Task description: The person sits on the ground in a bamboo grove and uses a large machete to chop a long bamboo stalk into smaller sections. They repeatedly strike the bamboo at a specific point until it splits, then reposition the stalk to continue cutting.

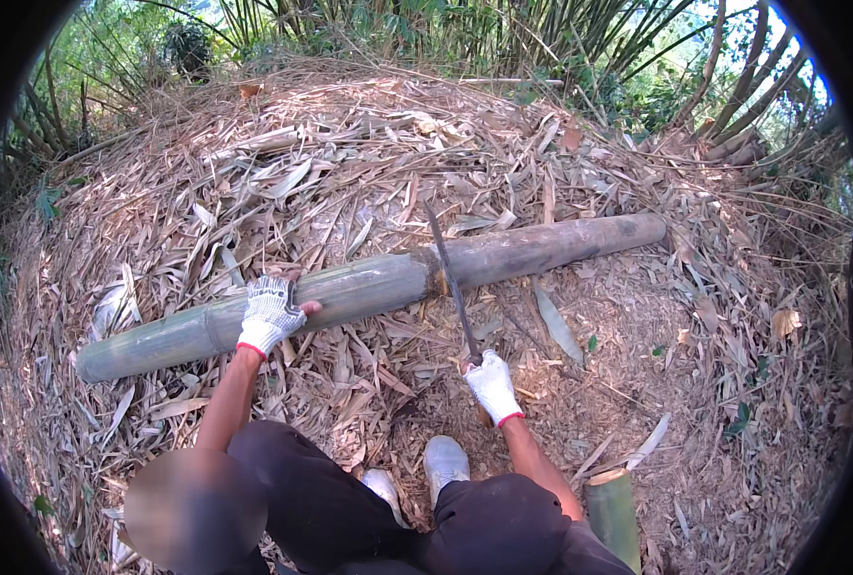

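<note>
Blade (451, 273) across bamboo (359, 290) (both ends free)

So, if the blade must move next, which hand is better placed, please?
Probably the right hand: its grip is on the near end of the blade, which lies across the bamboo. The left hand rests on the bamboo, left of the blade, perhaps better for steadying.

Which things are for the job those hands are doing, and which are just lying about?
For the job:
long bamboo pole, with the gloved left hand on it
long thin blade, held across the pole by the gloved right hand

Just lying about:
short bamboo piece, at the lower right
dry leaves, all over the ground
</note>
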Available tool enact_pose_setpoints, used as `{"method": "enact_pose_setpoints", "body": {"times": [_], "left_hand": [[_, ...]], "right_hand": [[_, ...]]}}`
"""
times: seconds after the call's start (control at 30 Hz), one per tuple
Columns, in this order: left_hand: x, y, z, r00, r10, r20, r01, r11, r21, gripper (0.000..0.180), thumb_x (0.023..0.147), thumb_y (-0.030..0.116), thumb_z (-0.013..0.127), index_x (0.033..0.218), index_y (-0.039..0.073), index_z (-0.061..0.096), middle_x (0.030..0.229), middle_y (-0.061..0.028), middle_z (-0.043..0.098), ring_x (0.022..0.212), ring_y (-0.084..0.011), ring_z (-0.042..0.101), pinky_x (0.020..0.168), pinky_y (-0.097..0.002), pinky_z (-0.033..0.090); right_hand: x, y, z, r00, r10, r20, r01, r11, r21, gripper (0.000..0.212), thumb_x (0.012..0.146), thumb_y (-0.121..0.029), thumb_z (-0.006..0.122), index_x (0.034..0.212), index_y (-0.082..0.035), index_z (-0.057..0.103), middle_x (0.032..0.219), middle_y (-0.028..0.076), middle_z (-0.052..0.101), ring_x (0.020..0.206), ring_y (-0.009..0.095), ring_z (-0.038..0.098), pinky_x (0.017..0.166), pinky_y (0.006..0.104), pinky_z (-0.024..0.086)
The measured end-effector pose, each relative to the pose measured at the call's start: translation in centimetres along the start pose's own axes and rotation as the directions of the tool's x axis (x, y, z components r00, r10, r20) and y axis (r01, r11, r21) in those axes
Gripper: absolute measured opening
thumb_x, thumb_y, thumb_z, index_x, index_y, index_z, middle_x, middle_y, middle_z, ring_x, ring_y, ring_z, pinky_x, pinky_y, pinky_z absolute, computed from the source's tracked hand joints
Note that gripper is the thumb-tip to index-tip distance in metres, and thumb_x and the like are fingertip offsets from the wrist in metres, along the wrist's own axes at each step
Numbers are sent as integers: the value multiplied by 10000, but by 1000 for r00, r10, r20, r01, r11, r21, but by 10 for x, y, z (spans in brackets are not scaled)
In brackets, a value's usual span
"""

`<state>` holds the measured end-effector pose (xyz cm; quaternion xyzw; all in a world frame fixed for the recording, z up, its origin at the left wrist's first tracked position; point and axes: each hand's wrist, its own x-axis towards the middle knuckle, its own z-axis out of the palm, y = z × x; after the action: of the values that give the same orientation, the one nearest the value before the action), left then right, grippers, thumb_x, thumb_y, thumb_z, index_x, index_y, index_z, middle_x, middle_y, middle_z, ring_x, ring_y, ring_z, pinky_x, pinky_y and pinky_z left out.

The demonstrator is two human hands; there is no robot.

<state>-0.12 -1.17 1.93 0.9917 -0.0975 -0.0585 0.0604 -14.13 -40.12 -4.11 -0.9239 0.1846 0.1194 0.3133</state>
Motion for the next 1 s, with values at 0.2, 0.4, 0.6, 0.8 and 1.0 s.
{"method": "enact_pose_setpoints", "body": {"times": [0.2,0.4,0.6,0.8,1.0], "left_hand": [[-11,1,-9,991,-7,136,-4,997,81,1133,542,584,856,1457,131,366,1361,-189,452,1293,-404,424,1128,-553,252],[-5,-4,-4,987,-6,158,-4,998,62,1131,534,558,878,1448,112,382,1367,-219,482,1254,-403,461,1068,-514,348],[2,-5,-7,997,-7,83,4,999,32,1092,558,529,873,1445,116,389,1382,-214,455,1264,-411,445,1073,-538,325],[-13,-7,-6,987,-18,160,14,1000,23,1089,558,551,862,1441,121,391,1377,-207,454,1290,-401,421,1100,-539,279],[-5,1,9,991,-4,131,-1,999,35,1089,561,595,840,1443,143,386,1376,-189,453,1299,-382,424,1116,-559,249]], "right_hand": [[-22,-93,-62,921,-243,-305,312,928,203,214,829,-178,697,954,-14,637,737,170,664,650,312,665,603,396,522],[-19,-113,-55,956,-113,-271,258,766,588,171,853,-152,680,922,-6,622,706,121,622,614,195,606,583,324,501],[-3,-33,-3,1000,-23,-3,23,989,-148,221,836,-206,683,893,-5,612,812,223,682,762,372,682,659,418,541],[-16,-128,-66,914,-242,-325,356,862,361,223,786,-184,725,875,-8,622,762,204,679,713,382,677,633,420,532],[11,-34,-11,992,-51,-113,67,987,143,278,789,-217,728,902,7,609,729,212,661,701,349,678,649,423,527]]}}
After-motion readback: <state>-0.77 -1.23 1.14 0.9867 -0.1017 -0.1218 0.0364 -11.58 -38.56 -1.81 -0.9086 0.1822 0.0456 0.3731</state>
